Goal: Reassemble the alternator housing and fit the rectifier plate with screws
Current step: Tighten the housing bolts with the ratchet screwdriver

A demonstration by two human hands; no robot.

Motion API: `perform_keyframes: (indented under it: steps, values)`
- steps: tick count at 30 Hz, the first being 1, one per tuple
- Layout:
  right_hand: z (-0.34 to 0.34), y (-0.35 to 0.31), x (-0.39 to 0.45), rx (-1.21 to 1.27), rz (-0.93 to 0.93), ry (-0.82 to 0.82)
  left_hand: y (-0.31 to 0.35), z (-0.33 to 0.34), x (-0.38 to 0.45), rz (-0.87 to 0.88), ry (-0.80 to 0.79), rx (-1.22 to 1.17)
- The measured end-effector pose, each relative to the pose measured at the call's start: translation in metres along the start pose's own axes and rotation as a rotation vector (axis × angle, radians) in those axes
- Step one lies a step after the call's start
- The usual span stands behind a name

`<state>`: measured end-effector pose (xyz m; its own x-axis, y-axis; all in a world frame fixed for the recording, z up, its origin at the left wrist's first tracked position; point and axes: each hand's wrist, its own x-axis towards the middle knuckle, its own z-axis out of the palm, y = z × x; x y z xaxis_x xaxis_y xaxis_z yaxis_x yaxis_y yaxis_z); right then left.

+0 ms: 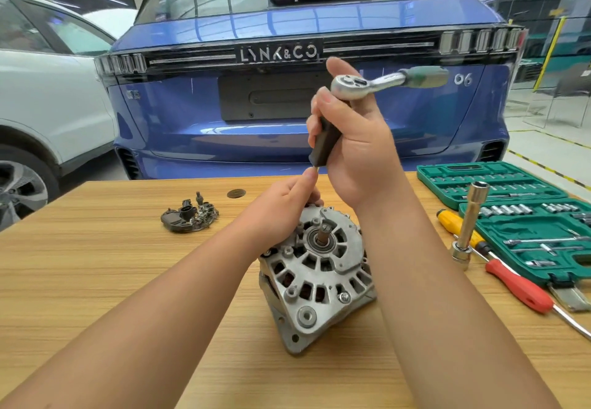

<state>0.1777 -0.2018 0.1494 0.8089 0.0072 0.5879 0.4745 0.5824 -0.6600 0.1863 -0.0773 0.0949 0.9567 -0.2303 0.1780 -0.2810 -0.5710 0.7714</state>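
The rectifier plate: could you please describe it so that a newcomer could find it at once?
Start at the wooden table and look left of the silver alternator. The rectifier plate lies there flat, apart from both hands. It is the only dark, cluttered part there; the tools are all on the right.

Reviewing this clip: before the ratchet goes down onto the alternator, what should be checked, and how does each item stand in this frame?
1. Ratchet gripped in the right hand: ok.
2. Dark socket extension attached under the ratchet head: ok.
3. Left hand steadying the tool tip at the far edge of the alternator: ok.
4. Tool seated on a fastener: cannot tell, the left hand hides the tip.
5. Alternator resting on the wooden table: ok, though tilted.
6. Rectifier plate fitted: not ok, it lies apart on the table.
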Motion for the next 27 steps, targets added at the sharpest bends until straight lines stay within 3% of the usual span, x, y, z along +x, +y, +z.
perform_keyframes:
  steps: [4, 7, 14, 19, 22, 25, 27]
  values:
    - [0.004, 0.007, -0.004, -0.215, -0.243, -0.004, 0.002, -0.002, -0.001, 0.030, -0.032, -0.005]
    - [0.005, 0.008, -0.004, -0.255, -0.325, -0.083, 0.003, 0.001, -0.002, 0.032, 0.039, -0.047]
    - [-0.007, -0.006, -0.005, -0.075, -0.068, -0.251, 0.003, -0.003, -0.005, -0.013, -0.044, -0.041]
    - [-0.015, -0.012, -0.005, -0.073, -0.025, -0.374, -0.001, -0.006, -0.005, 0.018, -0.110, -0.038]
    - [-0.012, -0.013, -0.005, -0.038, 0.013, -0.230, -0.001, -0.004, -0.002, 0.041, -0.046, -0.116]
    - [0.006, -0.004, -0.005, -0.279, -0.066, 0.046, -0.003, -0.004, -0.001, 0.037, -0.067, -0.017]
    - [0.015, 0.001, -0.003, -0.349, -0.096, 0.132, -0.006, -0.006, 0.000, 0.042, -0.083, 0.025]
